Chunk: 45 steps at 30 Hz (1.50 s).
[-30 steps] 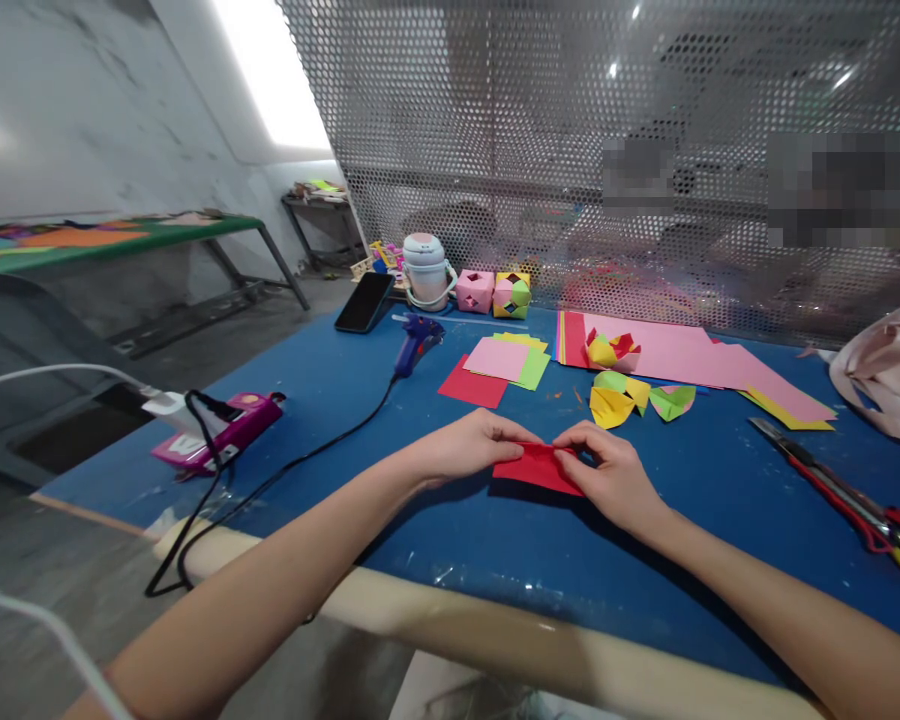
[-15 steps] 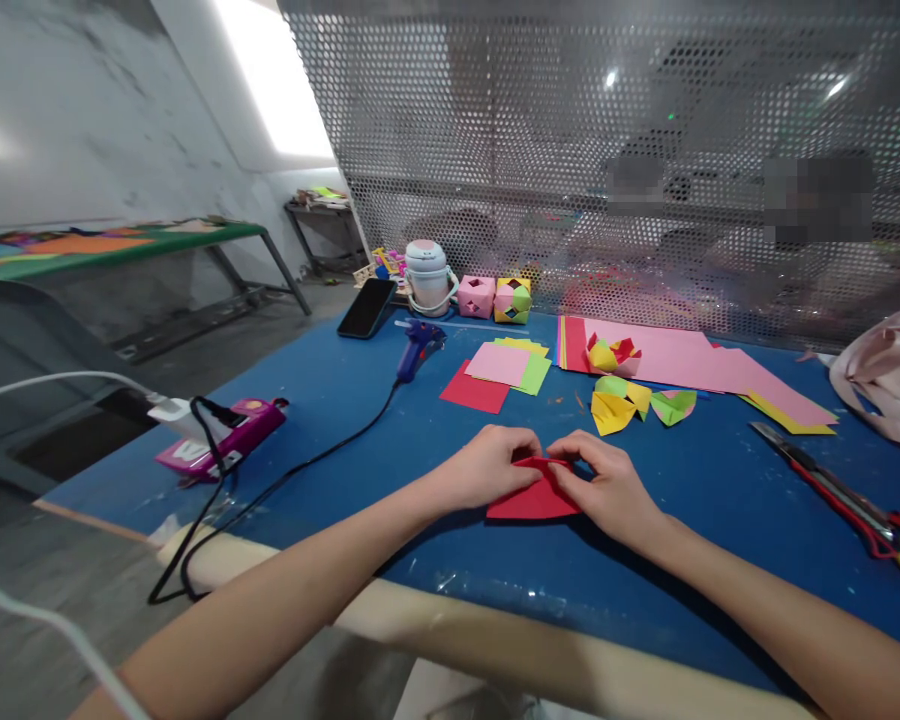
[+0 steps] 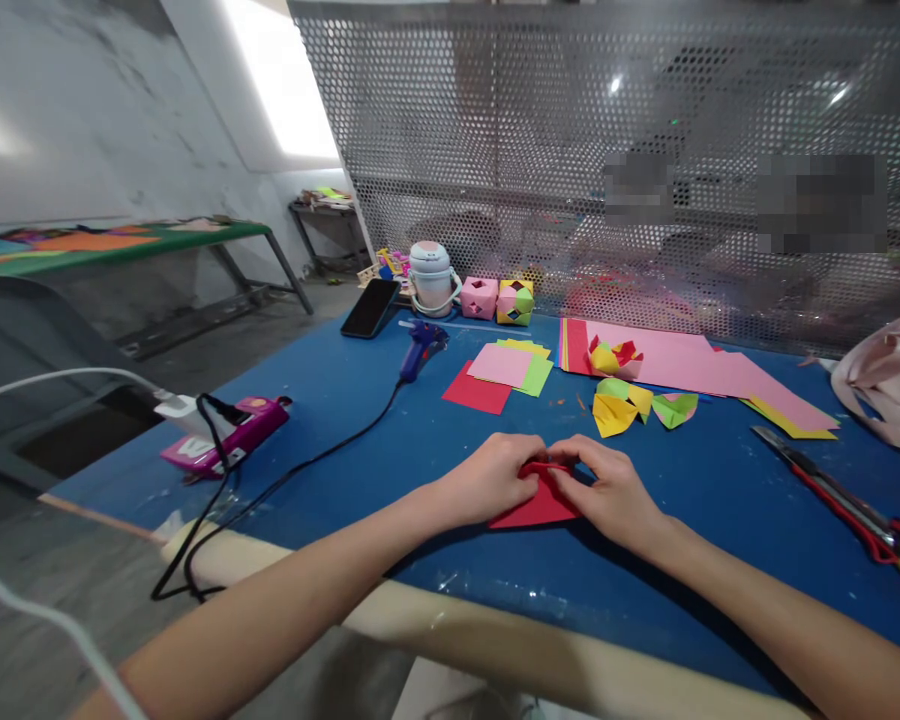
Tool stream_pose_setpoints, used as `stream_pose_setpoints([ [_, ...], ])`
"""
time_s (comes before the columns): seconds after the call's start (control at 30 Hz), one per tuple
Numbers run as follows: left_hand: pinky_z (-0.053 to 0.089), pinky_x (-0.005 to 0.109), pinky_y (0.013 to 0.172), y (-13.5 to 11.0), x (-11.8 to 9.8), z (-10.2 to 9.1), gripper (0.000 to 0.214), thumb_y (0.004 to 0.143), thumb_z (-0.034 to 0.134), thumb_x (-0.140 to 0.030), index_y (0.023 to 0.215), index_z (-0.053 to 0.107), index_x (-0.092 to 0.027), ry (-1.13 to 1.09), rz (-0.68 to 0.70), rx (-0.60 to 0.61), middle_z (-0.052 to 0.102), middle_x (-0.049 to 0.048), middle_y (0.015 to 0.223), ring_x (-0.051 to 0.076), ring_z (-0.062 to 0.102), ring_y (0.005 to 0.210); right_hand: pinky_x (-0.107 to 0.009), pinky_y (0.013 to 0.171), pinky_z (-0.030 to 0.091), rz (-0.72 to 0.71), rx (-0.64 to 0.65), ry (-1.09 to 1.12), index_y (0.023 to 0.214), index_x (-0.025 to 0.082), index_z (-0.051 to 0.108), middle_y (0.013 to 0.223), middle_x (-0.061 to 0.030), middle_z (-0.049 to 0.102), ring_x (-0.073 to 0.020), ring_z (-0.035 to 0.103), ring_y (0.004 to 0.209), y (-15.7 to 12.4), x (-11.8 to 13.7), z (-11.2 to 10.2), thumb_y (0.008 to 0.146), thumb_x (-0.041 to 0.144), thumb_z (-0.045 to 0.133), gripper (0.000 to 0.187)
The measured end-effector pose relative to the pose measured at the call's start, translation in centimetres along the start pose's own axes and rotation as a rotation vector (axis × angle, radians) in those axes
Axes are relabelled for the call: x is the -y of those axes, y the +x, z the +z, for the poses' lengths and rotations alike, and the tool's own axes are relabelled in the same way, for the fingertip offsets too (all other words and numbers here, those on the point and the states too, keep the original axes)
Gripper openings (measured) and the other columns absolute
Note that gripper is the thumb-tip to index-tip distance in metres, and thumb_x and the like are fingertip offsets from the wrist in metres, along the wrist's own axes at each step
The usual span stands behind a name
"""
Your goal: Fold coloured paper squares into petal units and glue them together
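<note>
A folded piece of red paper (image 3: pixel 536 508) lies on the blue table (image 3: pixel 360 430) near its front edge. My left hand (image 3: pixel 491 478) pinches the paper's upper left part, fingers curled together. My right hand (image 3: pixel 611 490) pinches its upper right part, fingertips almost touching those of the left hand. Most of the paper is hidden under both hands; only its lower corner shows.
Behind my hands lie red, pink and green paper squares (image 3: pixel 499 372), folded paper shapes (image 3: pixel 626 400) and large pink sheets (image 3: pixel 690 362). A blue glue gun (image 3: pixel 420 345), phone (image 3: pixel 370 306), white jar (image 3: pixel 431 278) and paper cubes (image 3: pixel 495 297) stand further back. Scissors and cutters (image 3: pixel 855 505) lie right; a magenta power strip (image 3: pixel 229 437) lies left.
Both hands have drawn closer together over the red paper, folding its top edge inward. The paper shows less than before, now a pointed lower corner.
</note>
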State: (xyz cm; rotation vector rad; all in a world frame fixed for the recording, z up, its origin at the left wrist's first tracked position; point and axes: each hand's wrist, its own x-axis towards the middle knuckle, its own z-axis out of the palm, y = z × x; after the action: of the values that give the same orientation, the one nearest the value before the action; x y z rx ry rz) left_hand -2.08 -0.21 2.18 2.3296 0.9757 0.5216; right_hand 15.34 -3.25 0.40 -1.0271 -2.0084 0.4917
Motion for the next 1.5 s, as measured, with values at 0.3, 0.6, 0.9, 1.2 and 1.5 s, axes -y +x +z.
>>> stream_pose_setpoints([
  [0.3, 0.040, 0.019, 0.062, 0.1, 0.4, -1.0, 0.034, 0.085, 0.037, -0.026, 0.095, 0.069, -0.016, -0.209, -0.070, 0.150, 0.068, 0.0004, 0.084, 0.013, 0.056, 0.073, -0.026, 0.067, 0.048, 0.098, -0.034, -0.015, 0.091, 0.019, 0.061, 0.079, -0.0023, 0.064, -0.0137, 0.058, 0.070, 0.1, -1.0, -0.3, 0.079, 0.021, 0.056, 0.013],
  [0.6, 0.042, 0.022, 0.068, 0.6, 1.1, -0.4, 0.033, 0.084, 0.040, -0.026, 0.093, 0.069, -0.014, -0.229, -0.119, 0.044, 0.070, 0.0038, 0.086, 0.015, 0.058, 0.076, -0.024, 0.060, 0.045, 0.320, -0.036, 0.076, 0.081, 0.018, 0.062, 0.071, 0.0003, 0.063, -0.0128, 0.057, 0.064, 0.4, -1.3, -0.6, 0.079, 0.029, 0.056, 0.013],
  [0.9, 0.039, 0.020, 0.056, 0.6, 1.2, 0.1, 0.024, 0.077, 0.046, -0.023, 0.084, 0.066, -0.013, -0.252, -0.158, -0.017, 0.064, 0.0013, 0.071, 0.012, 0.053, 0.064, -0.022, 0.059, 0.042, 0.354, 0.000, 0.147, 0.077, 0.018, 0.061, 0.069, 0.0012, 0.059, -0.0118, 0.053, 0.064, 0.5, -0.8, -0.6, 0.082, 0.029, 0.050, 0.016],
  [1.2, 0.035, 0.019, 0.050, 0.8, 0.9, 0.8, 0.025, 0.073, 0.046, -0.018, 0.088, 0.065, -0.013, -0.374, -0.239, -0.052, 0.062, -0.0009, 0.065, 0.010, 0.050, 0.055, -0.023, 0.058, 0.043, 0.426, -0.024, 0.172, 0.072, 0.017, 0.061, 0.066, 0.0009, 0.060, -0.0125, 0.053, 0.061, 0.5, -1.0, -0.3, 0.079, 0.030, 0.051, 0.018],
  [1.5, 0.044, 0.022, 0.067, 0.3, 0.8, 0.9, 0.032, 0.075, 0.044, -0.017, 0.095, 0.069, -0.015, -0.324, -0.161, -0.041, 0.070, 0.0026, 0.088, 0.015, 0.060, 0.075, -0.023, 0.059, 0.042, 0.476, 0.022, 0.170, 0.075, 0.016, 0.062, 0.068, 0.0006, 0.061, -0.0127, 0.053, 0.062, 0.8, -0.2, -0.4, 0.076, 0.031, 0.055, 0.016],
])
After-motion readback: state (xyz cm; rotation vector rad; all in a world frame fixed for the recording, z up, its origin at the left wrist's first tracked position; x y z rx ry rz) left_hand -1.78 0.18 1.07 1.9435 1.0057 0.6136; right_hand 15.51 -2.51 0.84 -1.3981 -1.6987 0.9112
